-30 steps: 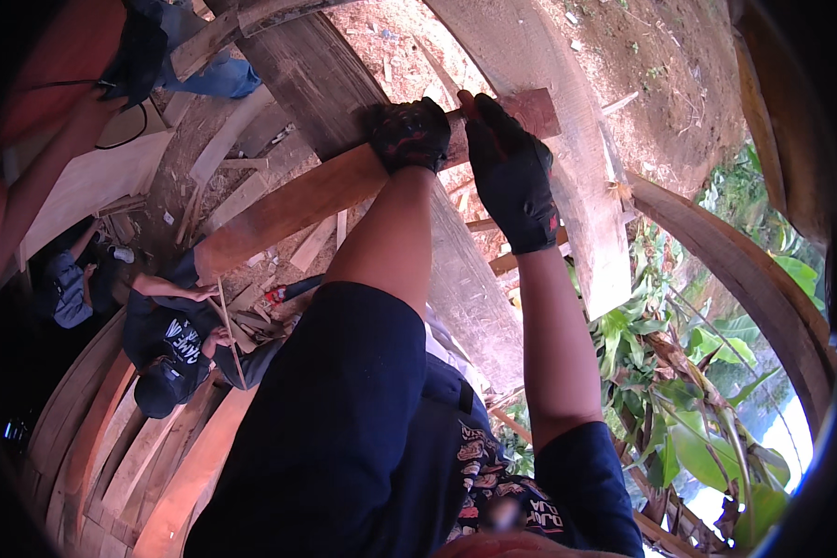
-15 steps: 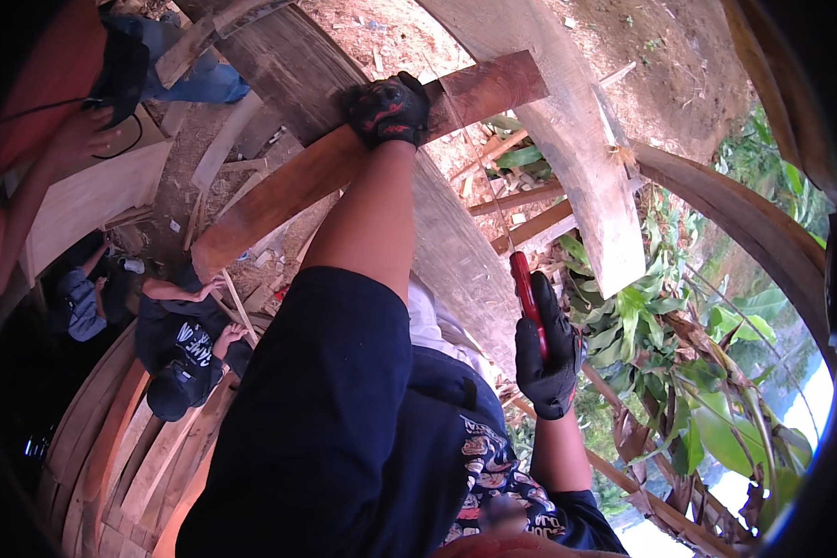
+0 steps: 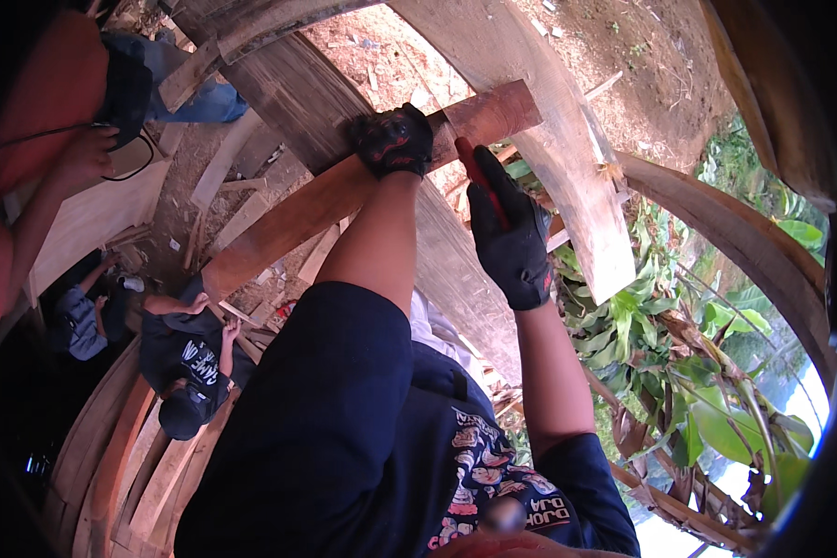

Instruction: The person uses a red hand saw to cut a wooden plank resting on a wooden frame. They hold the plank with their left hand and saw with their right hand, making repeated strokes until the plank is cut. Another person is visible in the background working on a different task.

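A curved reddish-brown board (image 3: 293, 219) lies slantwise across a wider grey plank (image 3: 456, 270). My left hand (image 3: 395, 141), in a black glove with red marks, is closed over the board near its far right end and presses it down. In my right hand (image 3: 513, 237), also gloved in black, is a handsaw (image 3: 474, 167) gripped by its red handle. The handle's front end is now close to the board's near edge, just right of my left hand. The saw's thin blade is hard to make out against the wood and ground beyond.
A broad pale plank (image 3: 567, 149) passes under the board's right end. A curved beam (image 3: 735, 223) arches at right above leafy plants (image 3: 716, 418). At left are a person in an orange shirt (image 3: 56, 121), another in a black cap (image 3: 181, 409), and stacked curved timbers (image 3: 112, 465).
My right hand has pushed the saw forward and up, bringing its handle from well short of the board to its edge. My left hand keeps its hold.
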